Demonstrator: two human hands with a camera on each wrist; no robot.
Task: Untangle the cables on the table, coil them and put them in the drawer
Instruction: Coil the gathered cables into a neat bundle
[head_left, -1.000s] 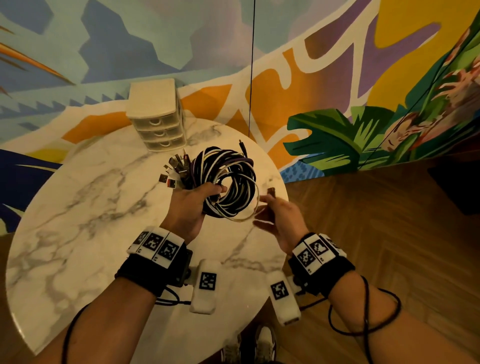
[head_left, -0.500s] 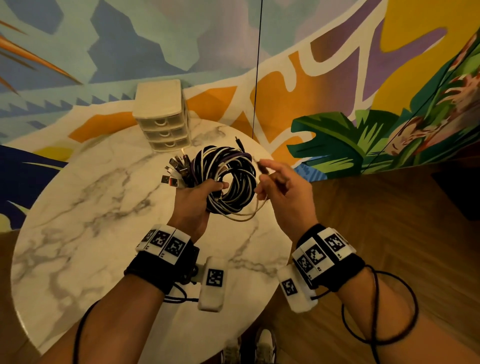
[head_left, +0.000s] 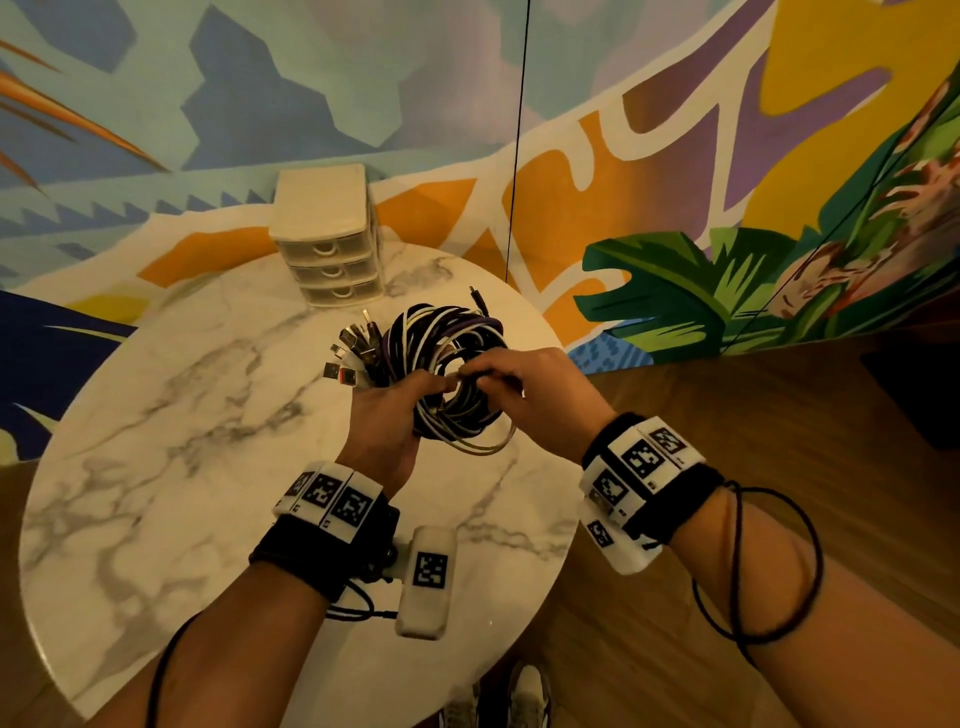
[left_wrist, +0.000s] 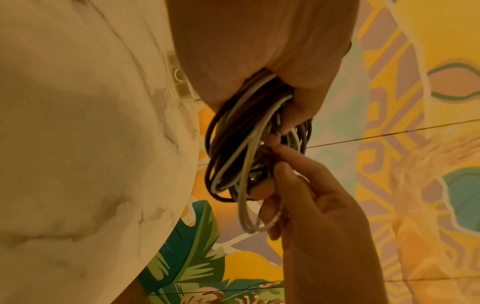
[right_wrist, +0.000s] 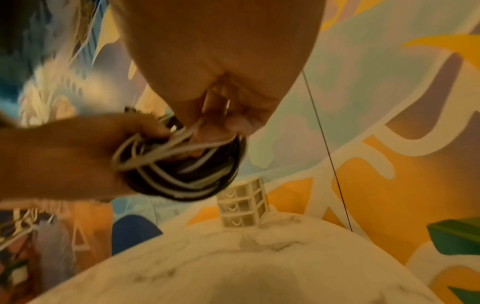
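Now both hands, left hand (head_left: 384, 415) and right hand (head_left: 524, 395), grip the cable coil (head_left: 447, 364), plug ends pointing left.

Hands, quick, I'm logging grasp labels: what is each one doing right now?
Left hand: closed around the cable coil, held above the table.
Right hand: fingers pinching a strand at the coil's middle.

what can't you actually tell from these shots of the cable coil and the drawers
- What the right hand pinches: its own fingers cover it in the head view, and the right wrist view is blurred.
- The cable coil: strands overlap, count unclear.
- The drawer unit: contents too small to see; the left hand mostly hides it in the left wrist view.
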